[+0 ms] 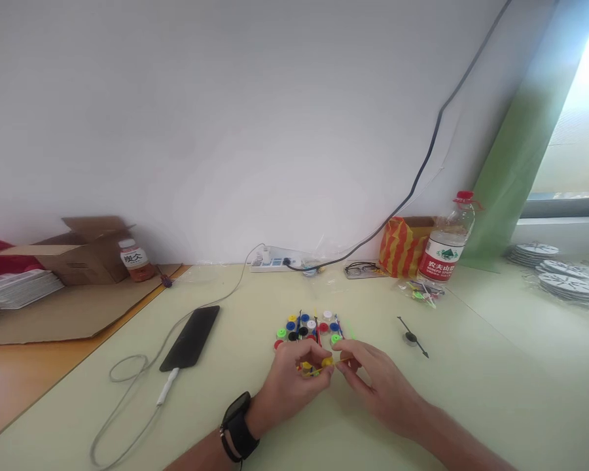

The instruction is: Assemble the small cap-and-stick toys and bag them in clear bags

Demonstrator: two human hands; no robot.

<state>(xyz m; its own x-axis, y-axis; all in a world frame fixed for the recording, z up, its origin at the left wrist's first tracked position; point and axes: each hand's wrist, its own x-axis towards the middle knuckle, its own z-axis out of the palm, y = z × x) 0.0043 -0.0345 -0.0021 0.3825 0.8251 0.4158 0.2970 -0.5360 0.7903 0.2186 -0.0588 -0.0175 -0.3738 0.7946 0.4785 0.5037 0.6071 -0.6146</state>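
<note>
Between the thumb and fingers of my left hand [294, 373] is a small yellow round piece [327, 361]. My right hand [380, 386] pinches a thin yellow pointer [342, 360], whose inner end meets the round piece. Whether the two are joined I cannot tell. Just beyond my hands lies a cluster of coloured round pieces [311, 325] in blue, red, white, green and black, with several thin pointers among them; my fingers hide its near side. Off to the right rests a black arrow spinner [411, 337], a pointer across a round base.
A phone [190, 338] on a white cable lies at left. Behind stand a power strip [275, 260], eyeglasses [363, 269], a striped bag [396, 248] and a large water bottle [446, 242]. Cardboard [78, 304] and a small bottle [136, 260] occupy the far left; stacked discs [567, 284] sit far right.
</note>
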